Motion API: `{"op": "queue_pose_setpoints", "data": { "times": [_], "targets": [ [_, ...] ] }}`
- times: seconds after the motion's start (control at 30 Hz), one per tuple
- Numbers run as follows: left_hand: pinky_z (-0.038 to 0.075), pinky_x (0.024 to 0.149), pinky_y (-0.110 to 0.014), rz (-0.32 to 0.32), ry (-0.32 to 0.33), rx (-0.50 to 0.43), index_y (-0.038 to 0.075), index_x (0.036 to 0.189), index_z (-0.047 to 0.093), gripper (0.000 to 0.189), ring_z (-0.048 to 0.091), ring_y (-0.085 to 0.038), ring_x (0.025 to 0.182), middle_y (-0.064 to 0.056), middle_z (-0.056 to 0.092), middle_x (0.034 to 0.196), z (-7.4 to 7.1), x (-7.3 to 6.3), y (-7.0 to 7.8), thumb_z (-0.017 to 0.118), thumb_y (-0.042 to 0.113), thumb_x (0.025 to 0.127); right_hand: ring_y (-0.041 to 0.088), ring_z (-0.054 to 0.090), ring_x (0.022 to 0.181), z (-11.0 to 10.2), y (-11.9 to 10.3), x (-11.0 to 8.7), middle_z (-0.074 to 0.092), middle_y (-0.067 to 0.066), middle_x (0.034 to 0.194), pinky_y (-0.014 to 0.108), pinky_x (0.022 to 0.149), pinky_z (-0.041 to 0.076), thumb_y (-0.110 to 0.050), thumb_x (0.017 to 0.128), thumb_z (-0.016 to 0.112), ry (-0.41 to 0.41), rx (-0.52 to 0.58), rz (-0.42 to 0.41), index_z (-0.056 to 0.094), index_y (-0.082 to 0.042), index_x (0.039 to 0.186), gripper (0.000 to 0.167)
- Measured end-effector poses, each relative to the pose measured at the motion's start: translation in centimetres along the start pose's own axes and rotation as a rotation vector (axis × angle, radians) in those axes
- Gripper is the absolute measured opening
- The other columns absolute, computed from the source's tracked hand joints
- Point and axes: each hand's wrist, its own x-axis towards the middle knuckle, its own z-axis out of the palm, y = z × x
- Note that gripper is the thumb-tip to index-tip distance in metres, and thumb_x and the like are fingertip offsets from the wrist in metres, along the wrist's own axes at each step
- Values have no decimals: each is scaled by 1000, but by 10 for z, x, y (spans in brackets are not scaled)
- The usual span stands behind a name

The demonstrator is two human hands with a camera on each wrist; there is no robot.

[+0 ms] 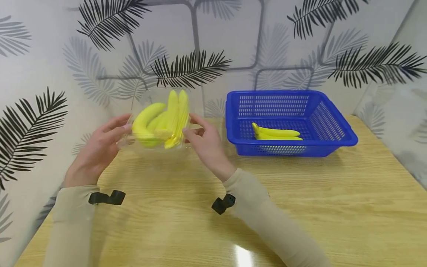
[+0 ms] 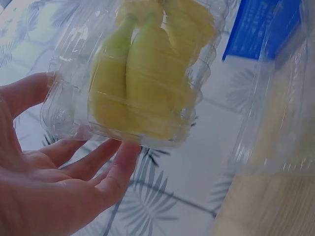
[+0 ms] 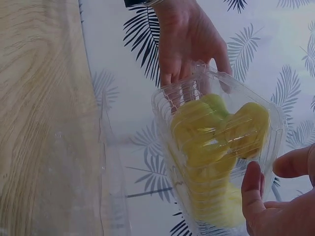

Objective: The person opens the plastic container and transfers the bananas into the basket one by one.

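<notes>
Between both hands is a clear plastic clamshell container (image 1: 125, 141) with several yellow bananas (image 1: 145, 120) inside, tilted up over the far side of the table. My left hand (image 1: 100, 148) grips its left end; in the left wrist view the fingers of that hand (image 2: 59, 182) spread beneath the box. At the right side, my right hand (image 1: 208, 144) pinches the plastic edge between thumb and fingers. The right wrist view has the right hand (image 3: 285, 209) at the near edge and the left hand (image 3: 189, 44) at the opposite end.
A blue plastic basket (image 1: 290, 148) stands right of the hands, with two bananas (image 1: 278, 132) in it. Another clear plastic part (image 2: 270, 123) shows beside the box in the left wrist view. Leaf-patterned covering (image 1: 220, 89) rises behind the wooden table (image 1: 160, 215).
</notes>
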Motion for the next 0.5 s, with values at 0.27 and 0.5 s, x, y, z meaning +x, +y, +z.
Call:
{"op": "queue_pose_setpoints", "data": {
  "times": [0.27, 0.5],
  "targets": [
    [47, 90, -26, 23, -88, -4, 11, 143, 43, 42, 52, -17, 109, -8, 43, 139, 38, -1, 2, 52, 12, 102, 23, 66, 84, -45, -10, -16, 55, 8, 124, 38, 81, 56, -11, 94, 60, -9, 38, -37, 52, -10, 143, 49],
    [41, 100, -28, -9, -149, -4, 10, 149, 35, 50, 39, -21, 128, -10, 22, 156, 67, -3, 1, 51, 12, 102, 24, 63, 91, -84, -20, -30, 53, 11, 127, 39, 84, 56, -8, 92, 60, -20, 43, 29, 50, -10, 144, 52]
  ]
}}
